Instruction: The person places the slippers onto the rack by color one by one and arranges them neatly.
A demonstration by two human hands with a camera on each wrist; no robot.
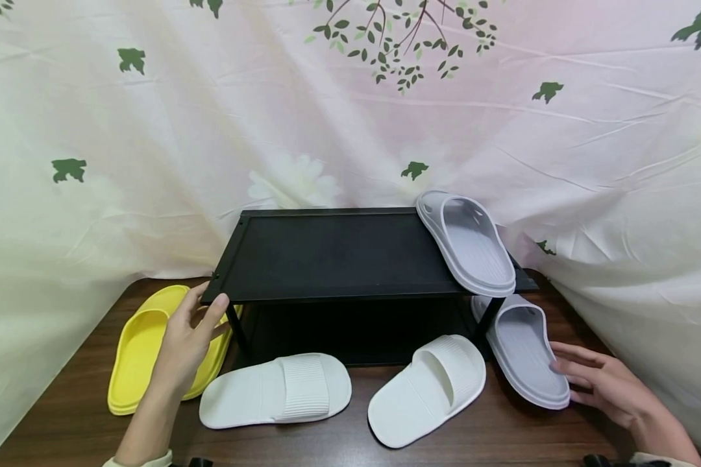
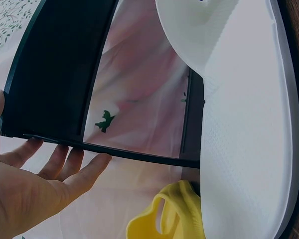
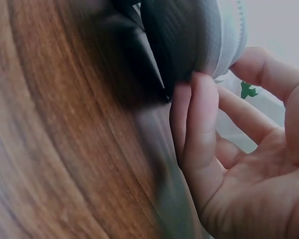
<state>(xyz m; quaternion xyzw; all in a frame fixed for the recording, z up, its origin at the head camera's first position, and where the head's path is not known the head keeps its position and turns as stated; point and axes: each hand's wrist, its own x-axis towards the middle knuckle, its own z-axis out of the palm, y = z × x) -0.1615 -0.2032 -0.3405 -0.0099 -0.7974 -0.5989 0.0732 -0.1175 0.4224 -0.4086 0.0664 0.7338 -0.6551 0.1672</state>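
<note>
The right hand (image 1: pixel 610 389) pinches the heel end of the lower gray slipper (image 1: pixel 531 357), thumb and fingertips on opposite sides, while the slipper's strapped toe lies by the right front leg (image 1: pixel 489 318) of the black rack (image 1: pixel 327 253), partly hidden behind it. The left hand (image 1: pixel 184 344) holds the rack's left front corner, thumb at the front edge and fingers along the side. Because the leg crosses that toe, a light, even pinch and small turns at the heel should serve better than a hard push, so the strap does not catch. The left grip would do best to brace the corner without lifting it, since a jolt could shift the upper gray slipper (image 1: pixel 473 240) on the rack's right end. Working from the right also spares the nearby white slipper (image 1: pixel 400 405). Blur hides whether the held heel touches the worktop (image 1: pixel 280 447), so any lowering deserves care.
</note>
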